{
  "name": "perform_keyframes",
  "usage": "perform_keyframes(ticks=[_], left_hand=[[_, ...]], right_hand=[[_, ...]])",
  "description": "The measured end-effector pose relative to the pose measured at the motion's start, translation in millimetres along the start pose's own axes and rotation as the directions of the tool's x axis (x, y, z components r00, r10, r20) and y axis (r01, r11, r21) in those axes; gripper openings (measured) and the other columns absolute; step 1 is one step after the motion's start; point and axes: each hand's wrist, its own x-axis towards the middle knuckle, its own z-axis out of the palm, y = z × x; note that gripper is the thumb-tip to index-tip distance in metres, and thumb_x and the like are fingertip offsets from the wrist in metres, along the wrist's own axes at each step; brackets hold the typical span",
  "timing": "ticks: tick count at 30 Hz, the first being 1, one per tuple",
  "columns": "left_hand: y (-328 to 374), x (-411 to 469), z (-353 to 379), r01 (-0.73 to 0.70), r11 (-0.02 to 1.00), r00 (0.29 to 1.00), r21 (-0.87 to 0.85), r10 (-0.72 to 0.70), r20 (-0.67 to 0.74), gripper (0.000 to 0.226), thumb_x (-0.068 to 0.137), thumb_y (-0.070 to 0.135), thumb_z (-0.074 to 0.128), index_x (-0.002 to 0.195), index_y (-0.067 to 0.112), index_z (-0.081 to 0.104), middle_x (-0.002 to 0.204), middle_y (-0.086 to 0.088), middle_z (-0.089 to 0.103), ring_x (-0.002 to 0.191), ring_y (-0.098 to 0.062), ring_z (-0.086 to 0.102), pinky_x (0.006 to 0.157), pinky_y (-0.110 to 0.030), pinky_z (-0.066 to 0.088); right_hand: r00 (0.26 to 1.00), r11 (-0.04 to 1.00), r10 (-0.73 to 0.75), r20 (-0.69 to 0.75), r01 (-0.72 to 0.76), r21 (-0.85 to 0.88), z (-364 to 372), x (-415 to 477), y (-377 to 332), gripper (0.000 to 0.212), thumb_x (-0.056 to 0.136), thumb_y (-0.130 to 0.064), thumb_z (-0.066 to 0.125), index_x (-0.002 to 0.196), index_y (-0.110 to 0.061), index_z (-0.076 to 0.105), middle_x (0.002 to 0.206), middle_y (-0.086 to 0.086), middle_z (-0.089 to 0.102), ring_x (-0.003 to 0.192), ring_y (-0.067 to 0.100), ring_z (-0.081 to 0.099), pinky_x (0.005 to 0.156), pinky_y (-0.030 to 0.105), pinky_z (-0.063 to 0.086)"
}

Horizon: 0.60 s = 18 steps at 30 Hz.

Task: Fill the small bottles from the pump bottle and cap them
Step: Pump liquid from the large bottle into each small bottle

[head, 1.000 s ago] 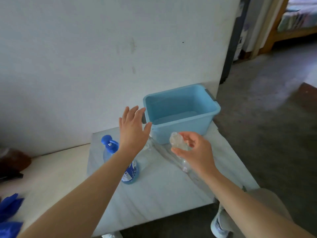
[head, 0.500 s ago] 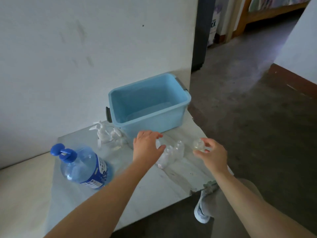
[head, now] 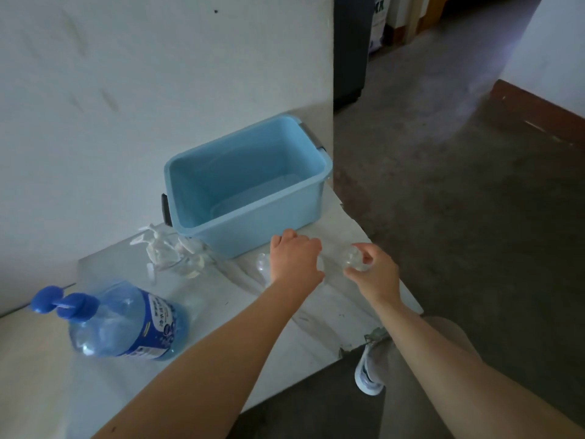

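Observation:
The pump bottle [head: 126,324], large and clear with blue liquid and a blue pump head, stands at the table's left. My right hand [head: 373,277] pinches a small clear bottle [head: 352,259] just above the table near its right edge. My left hand [head: 294,258] is palm down in front of the tub, fingers curled over another small clear bottle that it mostly hides. A further small clear bottle [head: 262,264] shows just left of that hand. A heap of white spray caps [head: 167,248] lies further left.
An empty light blue tub [head: 247,185] stands against the wall at the back of the white table [head: 316,315]. The table's right and front edges drop to a dark floor. My foot in a light shoe [head: 368,372] is below the front corner.
The view has swung right and down. My right hand brought its small bottle down toward the table's right side. My left hand dropped onto the small bottles in front of the tub.

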Motion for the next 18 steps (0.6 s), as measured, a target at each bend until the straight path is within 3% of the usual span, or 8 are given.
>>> perform_keyframes(ticks=[5,8,10,14,18], left_hand=[[1,1,3,0.040,0.999,0.999,0.015,-0.041,0.023,0.034,0.076,0.037,0.068,0.109,0.030,0.062,0.096,0.004,0.064,0.108,-0.021,0.046,0.089,-0.034,0.030],[0,-2,-2,0.059,0.997,0.998,-0.051,-0.060,-0.012,0.039,0.075,0.040,0.069,0.112,0.031,0.059,0.096,0.005,0.064,0.108,-0.019,0.047,0.089,-0.033,0.028],[-2,-3,-11,0.070,0.991,0.996,-0.113,-0.075,-0.044,0.048,0.074,0.042,0.070,0.118,0.033,0.054,0.098,0.007,0.065,0.108,-0.018,0.047,0.089,-0.033,0.028],[-18,-12,-39,0.045,0.971,0.990,-0.235,-0.075,-0.121,0.060,0.071,0.043,0.073,0.125,0.037,0.047,0.102,0.012,0.066,0.112,-0.016,0.048,0.091,-0.033,0.028],[-43,-28,-68,0.018,0.921,0.980,-0.388,-0.093,-0.174,0.060,0.067,0.040,0.077,0.121,0.038,0.052,0.101,0.016,0.066,0.114,-0.013,0.048,0.096,-0.033,0.028]], right_hand=[[1.000,1.000,0.004,0.014,-0.004,0.016,-3,-3,1,0.055,0.074,-0.003,0.075,0.123,-0.018,0.058,0.118,-0.002,0.063,0.103,0.012,0.057,0.085,0.020,0.045],[1.000,1.000,0.018,0.015,-0.018,0.022,-5,-8,-3,0.075,0.073,0.001,0.074,0.138,-0.020,0.043,0.136,0.004,0.049,0.117,0.020,0.053,0.098,0.036,0.048],[0.997,1.000,-0.027,-0.079,0.026,-0.011,-9,-14,-9,0.076,0.070,0.000,0.076,0.136,-0.021,0.046,0.134,0.006,0.048,0.117,0.024,0.051,0.098,0.043,0.048],[0.919,0.952,-0.306,-0.248,0.292,-0.096,-15,-34,-25,0.055,0.068,-0.004,0.080,0.117,-0.021,0.062,0.112,0.001,0.059,0.098,0.018,0.054,0.084,0.034,0.053],[0.876,0.876,-0.479,-0.060,0.473,-0.093,-7,-44,-46,0.054,0.072,-0.020,0.079,0.121,-0.022,0.059,0.116,-0.006,0.062,0.107,0.014,0.055,0.096,0.021,0.038]])
